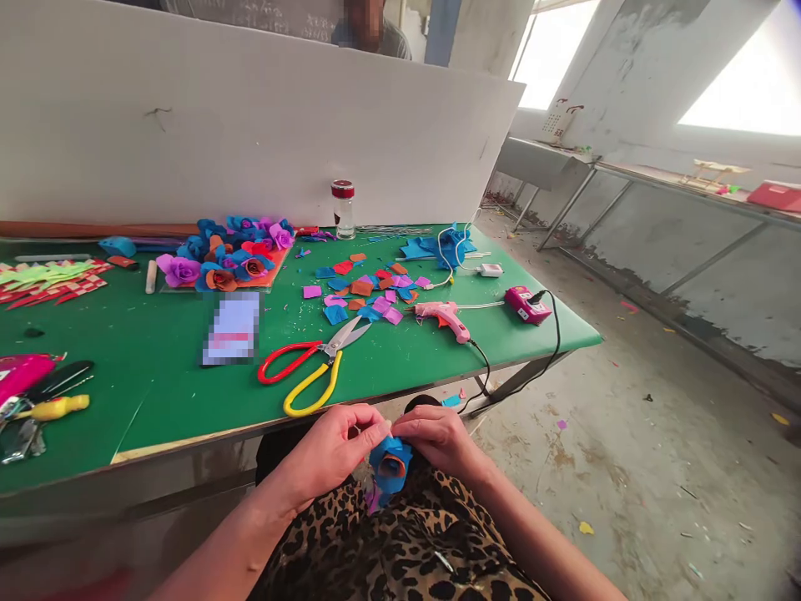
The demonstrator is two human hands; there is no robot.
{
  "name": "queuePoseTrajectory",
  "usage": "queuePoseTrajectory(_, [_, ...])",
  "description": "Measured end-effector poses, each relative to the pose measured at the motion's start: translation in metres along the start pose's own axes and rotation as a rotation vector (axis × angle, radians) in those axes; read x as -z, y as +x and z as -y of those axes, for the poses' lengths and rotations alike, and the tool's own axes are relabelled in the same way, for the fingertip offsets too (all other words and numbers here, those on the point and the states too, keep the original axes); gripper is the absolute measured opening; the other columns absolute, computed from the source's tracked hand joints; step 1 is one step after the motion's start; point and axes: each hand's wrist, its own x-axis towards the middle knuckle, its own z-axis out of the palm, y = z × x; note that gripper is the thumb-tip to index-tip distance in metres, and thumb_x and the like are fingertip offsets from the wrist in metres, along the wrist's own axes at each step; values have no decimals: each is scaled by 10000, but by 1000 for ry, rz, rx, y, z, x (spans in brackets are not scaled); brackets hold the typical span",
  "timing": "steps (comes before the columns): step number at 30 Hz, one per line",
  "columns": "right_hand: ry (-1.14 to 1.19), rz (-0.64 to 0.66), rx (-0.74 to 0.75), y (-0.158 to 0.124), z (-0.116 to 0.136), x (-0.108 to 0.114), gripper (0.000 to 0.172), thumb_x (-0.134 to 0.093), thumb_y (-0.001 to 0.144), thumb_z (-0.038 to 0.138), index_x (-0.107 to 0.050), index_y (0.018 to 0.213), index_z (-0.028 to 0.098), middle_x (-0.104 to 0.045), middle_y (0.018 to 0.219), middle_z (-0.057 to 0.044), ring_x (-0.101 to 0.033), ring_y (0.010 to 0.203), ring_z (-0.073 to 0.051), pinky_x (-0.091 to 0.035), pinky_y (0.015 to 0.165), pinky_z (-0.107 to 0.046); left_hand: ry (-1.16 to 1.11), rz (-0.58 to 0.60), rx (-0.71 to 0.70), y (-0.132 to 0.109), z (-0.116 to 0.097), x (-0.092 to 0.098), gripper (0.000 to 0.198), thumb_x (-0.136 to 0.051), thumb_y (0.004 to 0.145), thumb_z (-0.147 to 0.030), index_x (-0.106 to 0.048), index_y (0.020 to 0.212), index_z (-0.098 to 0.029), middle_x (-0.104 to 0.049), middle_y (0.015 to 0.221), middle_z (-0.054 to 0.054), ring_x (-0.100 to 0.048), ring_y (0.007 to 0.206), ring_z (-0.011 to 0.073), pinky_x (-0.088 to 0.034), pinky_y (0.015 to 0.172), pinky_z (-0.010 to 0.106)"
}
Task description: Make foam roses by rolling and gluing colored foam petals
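Observation:
A blue paper flower (391,469) with an orange-brown middle is between my hands, low over my lap. My left hand (344,442) pinches at its upper edge from the left. From the right, my right hand (438,434) pinches the same edge, the fingertips of both hands nearly meeting. Just below the flower shows a bit of purple paper (374,501). On the green table (188,392) ahead lie scissors (322,359) with one red and one yellow handle, blades apart. A pink glue gun (443,319) rests to their right, near scattered paper petals (363,288).
Finished paper flowers (219,250) are heaped at the back left. A glass jar (344,210) with a red lid stands against the white board (250,125). The glue gun's black cord hangs over the front edge beside a pink socket box (527,305). Behind the board sits a person (375,33).

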Motion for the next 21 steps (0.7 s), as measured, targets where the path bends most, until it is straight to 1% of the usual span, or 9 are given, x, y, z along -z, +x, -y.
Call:
queuePoseTrajectory(5, [18,6,-35,-2,0,-1,251,-492,984,236,-736,1041,231,-750,881,-73,-684,768,-159,-531,689,-251,58,21,22,0,0,0,282,-605,830,-419,-683,778,-153,-669,755,40,-573,729,179,-455,685,277])
queuePoseTrajectory(8, [32,18,-55,-4,-1,-2,245,-500,985,254,-739,1035,228,-754,876,-72,-685,774,-160,-530,695,-254,81,-14,30,-1,-2,1,276,-602,837,-425,-683,789,-166,-682,763,40,-585,726,180,-461,691,279])
queuePoseTrajectory(13, [67,26,-103,-5,-3,-1,245,-513,982,295,-748,1007,226,-753,854,-65,-688,769,-158,-539,708,-250,-31,-98,38,-3,-3,6,321,-579,850,-488,-672,835,-180,-647,743,21,-585,719,169,-477,697,272])
queuePoseTrajectory(15, [75,26,-105,-4,-3,-1,246,-514,981,296,-748,1006,223,-754,853,-67,-688,763,-157,-540,709,-248,-53,-82,45,-3,-1,6,351,-565,858,-508,-670,828,-174,-651,749,26,-592,735,172,-482,714,274])
queuePoseTrajectory(18, [80,29,-106,-3,-3,-1,255,-505,984,294,-750,998,226,-753,844,-65,-689,757,-158,-539,708,-248,-70,-8,45,-2,3,4,375,-566,864,-520,-661,818,-160,-688,802,53,-607,761,183,-485,734,284])
queuePoseTrajectory(21, [84,38,-103,-3,-4,-3,256,-506,983,303,-748,1012,224,-751,844,-68,-686,758,-161,-534,705,-251,-91,11,53,-1,6,0,359,-597,851,-506,-664,862,-153,-706,825,62,-622,759,187,-490,728,291])
